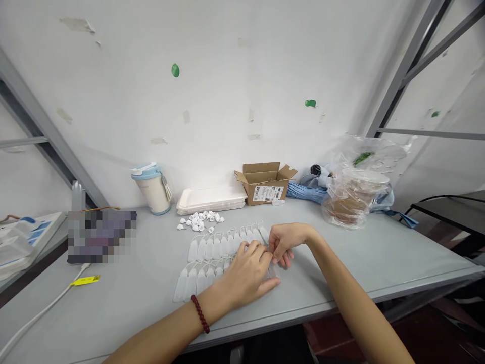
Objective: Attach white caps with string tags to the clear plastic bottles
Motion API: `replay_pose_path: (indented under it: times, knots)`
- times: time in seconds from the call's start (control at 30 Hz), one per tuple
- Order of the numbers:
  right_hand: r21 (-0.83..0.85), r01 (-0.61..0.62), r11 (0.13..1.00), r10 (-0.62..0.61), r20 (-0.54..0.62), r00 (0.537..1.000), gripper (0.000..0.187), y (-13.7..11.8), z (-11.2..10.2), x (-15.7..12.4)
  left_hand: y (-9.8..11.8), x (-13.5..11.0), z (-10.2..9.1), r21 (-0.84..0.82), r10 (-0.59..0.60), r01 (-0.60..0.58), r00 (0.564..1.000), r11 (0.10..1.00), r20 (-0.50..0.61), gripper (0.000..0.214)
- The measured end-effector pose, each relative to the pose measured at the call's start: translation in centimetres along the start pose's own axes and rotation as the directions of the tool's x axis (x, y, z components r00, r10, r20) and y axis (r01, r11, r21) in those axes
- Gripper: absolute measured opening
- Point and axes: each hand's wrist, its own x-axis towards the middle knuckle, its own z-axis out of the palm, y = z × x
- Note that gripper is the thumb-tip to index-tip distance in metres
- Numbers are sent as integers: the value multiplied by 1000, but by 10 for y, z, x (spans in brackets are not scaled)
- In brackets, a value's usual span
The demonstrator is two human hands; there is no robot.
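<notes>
Two rows of small translucent plastic tubes (215, 247) lie side by side on the grey table (144, 293), the nearer row (197, 280) partly hidden by my left hand. My left hand (246, 273), with a dark red bead bracelet on the wrist, rests curled over the right end of the rows, fingers closed round one clear tube (273, 273). My right hand (284, 242) meets it from the right, fingertips pinched at the same tube's top. A loose heap of small white caps (200, 220) sits just behind the rows.
Along the wall stand a light-blue lidded cup (152, 188), a stack of white trays (212, 199), an open cardboard box (265, 184), a blue cloth (308, 188) and a plastic bag of containers (354, 194). A white cable with a yellow tag (85, 280) lies at left.
</notes>
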Motion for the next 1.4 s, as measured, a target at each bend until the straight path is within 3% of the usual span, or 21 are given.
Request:
replay_pose_path:
  times: [0.17, 0.37, 0.43, 0.5, 0.53, 0.57, 0.6, 0.63, 0.67, 0.77, 0.83, 0.9, 1.0, 1.23, 1.4]
  knots:
    - [4, -6, 1000, 6, 32, 999, 30, -1, 2, 3, 0, 0, -1, 10, -18, 18, 1000, 1000, 22, 31]
    - [30, 22, 999, -23, 32, 999, 33, 2, 0, 1, 0, -1, -5, 3, -22, 23, 999, 1000, -30, 36]
    - [71, 77, 994, -76, -16, 997, 34, 8, -7, -4, 0, 0, -7, 24, -41, 43, 996, 999, -75, 36]
    - [111, 180, 977, -159, -176, 972, 34, 20, -16, -7, -3, 2, -11, 56, -74, 82, 987, 995, -142, 30]
    - [106, 231, 967, -190, -307, 933, 33, 27, -22, -7, -7, 3, -13, 68, -96, 109, 980, 992, -177, 26]
    - [67, 266, 962, -202, -482, 853, 32, 35, -28, -6, -13, 4, -16, 74, -122, 140, 970, 987, -210, 23]
    - [-3, 245, 970, -184, -667, 722, 30, 42, -33, -3, -21, 4, -20, 77, -157, 180, 958, 981, -242, 23]
    - [-77, 165, 983, -153, -840, 521, 27, 50, -39, 1, -31, 3, -23, 70, -194, 220, 942, 973, -273, 23]
    - [-92, 106, 990, -128, -903, 410, 25, 57, -43, 6, -44, 2, -27, 54, -240, 268, 923, 962, -299, 23]
    - [-123, -59, 991, -109, -974, 201, 23, 71, -52, 26, -88, -7, -37, 1, -424, 443, 859, 896, -288, 24]
    - [-158, -167, 973, -136, -981, 135, 29, 76, -54, 39, -115, -17, -40, -30, -526, 530, 829, 847, -189, 25]
    - [-206, -255, 945, -179, -976, 124, 34, 77, -55, 50, -134, -25, -41, -67, -577, 573, 812, 817, -85, 26]
    - [-278, -357, 892, -242, -960, 143, 39, 75, -58, 60, -143, -29, -39, -90, -619, 617, 785, 782, 1, 24]
    - [-440, -475, 762, -358, -897, 257, 42, 71, -66, 61, -129, -20, -34, -25, -666, 667, 745, 745, 33, 24]
    - [-488, -497, 718, -385, -873, 300, 49, 72, -62, 58, -127, -19, -29, 18, -668, 668, 744, 744, 18, 20]
